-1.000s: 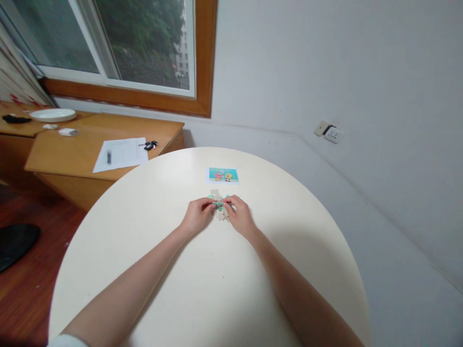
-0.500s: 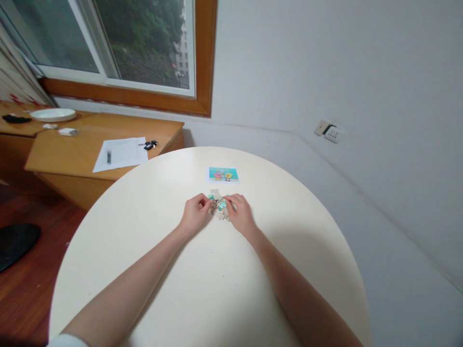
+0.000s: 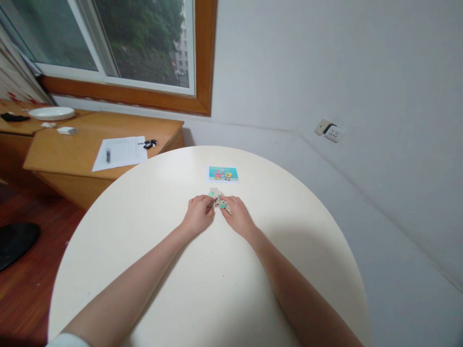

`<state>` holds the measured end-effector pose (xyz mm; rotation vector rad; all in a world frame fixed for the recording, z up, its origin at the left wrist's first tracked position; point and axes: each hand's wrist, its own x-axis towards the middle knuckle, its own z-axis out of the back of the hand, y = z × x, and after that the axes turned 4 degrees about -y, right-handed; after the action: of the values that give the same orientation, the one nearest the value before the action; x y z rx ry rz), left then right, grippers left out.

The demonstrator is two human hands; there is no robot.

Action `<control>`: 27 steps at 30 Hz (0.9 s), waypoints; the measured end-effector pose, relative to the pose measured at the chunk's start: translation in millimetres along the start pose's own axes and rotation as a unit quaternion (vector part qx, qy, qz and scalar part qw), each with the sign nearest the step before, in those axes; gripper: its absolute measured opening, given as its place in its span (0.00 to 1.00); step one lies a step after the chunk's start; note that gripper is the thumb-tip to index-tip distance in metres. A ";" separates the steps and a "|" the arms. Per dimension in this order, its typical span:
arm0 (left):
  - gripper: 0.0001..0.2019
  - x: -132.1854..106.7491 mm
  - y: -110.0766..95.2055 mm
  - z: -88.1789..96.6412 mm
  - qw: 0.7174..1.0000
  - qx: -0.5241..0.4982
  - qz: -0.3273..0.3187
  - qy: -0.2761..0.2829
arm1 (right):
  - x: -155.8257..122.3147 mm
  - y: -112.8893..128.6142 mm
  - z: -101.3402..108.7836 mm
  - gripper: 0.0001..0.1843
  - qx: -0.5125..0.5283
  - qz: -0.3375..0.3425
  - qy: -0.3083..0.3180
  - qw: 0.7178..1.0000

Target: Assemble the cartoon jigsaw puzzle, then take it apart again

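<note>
A small heap of jigsaw puzzle pieces point(image 3: 218, 193), some grey-beige and some turquoise, lies on the round white table point(image 3: 217, 289). My left hand point(image 3: 198, 213) closes in on the heap from the left, its fingers curled against the pieces. From the right my right hand point(image 3: 237, 214) presses on them, with a turquoise piece point(image 3: 223, 206) showing by its thumb and fingers. Part of the heap is hidden under both hands. Just beyond it lies a picture card point(image 3: 223, 174) with cartoon figures on a turquoise background.
At the left a wooden desk point(image 3: 83, 149) holds a sheet of paper point(image 3: 121, 153), keys point(image 3: 149, 144), a small white box point(image 3: 67, 130) and a white oval dish point(image 3: 52, 113). A window point(image 3: 144, 43) is above it. The wall with a socket point(image 3: 334, 133) stands behind the table and at the right.
My two hands have come closer together over the puzzle pieces, squeezing the heap inward. More of the pieces are now covered. The picture card stays in place.
</note>
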<state>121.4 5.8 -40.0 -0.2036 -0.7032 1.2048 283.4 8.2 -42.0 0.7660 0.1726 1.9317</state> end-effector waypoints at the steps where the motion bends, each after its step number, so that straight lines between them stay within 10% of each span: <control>1: 0.14 0.5 0.6 0.1 1.000 0.003 0.001 0.001 | 0.3 -1.2 -0.5 0.18 0.008 -0.001 -0.002 1.000; 27: 0.09 1.2 -5.4 9.0 0.969 -0.220 0.093 -0.057 | -2.6 9.0 11.1 0.18 0.112 -0.090 -0.025 0.989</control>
<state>120.5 2.9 -29.8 -0.5838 -1.0684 1.2321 283.8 -0.6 -30.4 0.9128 0.4190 1.7381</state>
